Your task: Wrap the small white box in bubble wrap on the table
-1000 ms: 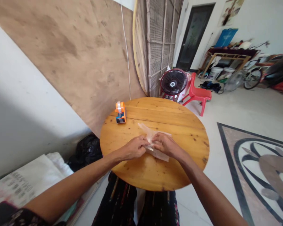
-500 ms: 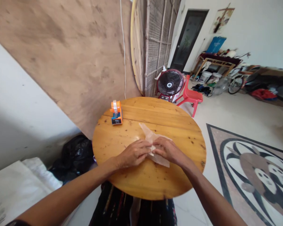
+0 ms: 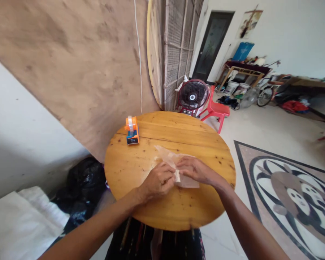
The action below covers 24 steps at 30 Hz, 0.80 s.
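Observation:
A thin, clear plastic bag [image 3: 166, 156] lies partly folded on the round wooden table [image 3: 141, 213]. My left hand [image 3: 158, 180] presses on its left part with the fingers curled down and pinched on the plastic. My right hand [image 3: 196, 170] rests on its right part, fingers bent and pressed together on the fold. The two hands almost touch at the fingertips over the middle of the bag. An orange and blue tape dispenser [image 3: 131, 130] stands at the table's far left, well apart from both hands.
A big plywood sheet [image 3: 70, 65] and a round tabletop lean on the wall behind. A red fan [image 3: 193, 96] and red plastic chair [image 3: 215, 110] stand past the table. A black bag [image 3: 82, 180] and white sacks [image 3: 21, 224] lie at the left on the floor.
The bag has been folded flatter and turned a little; my left hand has slid right and down onto it. The camera has shifted slightly, so the table sits more to the left.

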Tool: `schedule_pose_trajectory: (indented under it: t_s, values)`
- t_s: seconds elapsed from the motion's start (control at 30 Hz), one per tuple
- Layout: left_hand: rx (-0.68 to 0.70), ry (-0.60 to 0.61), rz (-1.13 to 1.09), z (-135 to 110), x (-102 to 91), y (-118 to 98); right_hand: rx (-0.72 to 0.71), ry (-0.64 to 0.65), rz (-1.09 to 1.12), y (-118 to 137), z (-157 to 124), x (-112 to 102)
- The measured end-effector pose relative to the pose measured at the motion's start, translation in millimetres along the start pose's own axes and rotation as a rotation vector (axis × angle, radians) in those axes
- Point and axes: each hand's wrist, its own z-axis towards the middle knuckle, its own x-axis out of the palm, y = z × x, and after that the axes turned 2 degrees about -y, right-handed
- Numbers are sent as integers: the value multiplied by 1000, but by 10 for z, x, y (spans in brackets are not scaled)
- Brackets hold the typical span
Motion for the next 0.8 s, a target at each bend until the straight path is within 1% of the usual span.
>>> schedule_pose_trajectory:
  t_s: [0.13,0.23,0.3,0.43,0.5,0.67,0.8]
  values:
    - [-9,74,-96,73,-31,153,136,-220,-29,-109,-227,24]
    - [24,115,-104,70,-33,204,240,-378,-90,-174,-396,140]
    - [44,141,-90,65,-39,208,325,-435,-85,-174,-468,246]
    - [71,193,-53,75,-59,192,564,-448,-16,-118,-503,411]
    - [76,220,-29,83,-67,190,636,-451,-21,-104,-485,446]
    - [136,285,71,110,-78,175,695,-441,-34,-145,-398,452]
    - [146,331,140,151,-83,141,651,-386,-10,-164,-356,455]
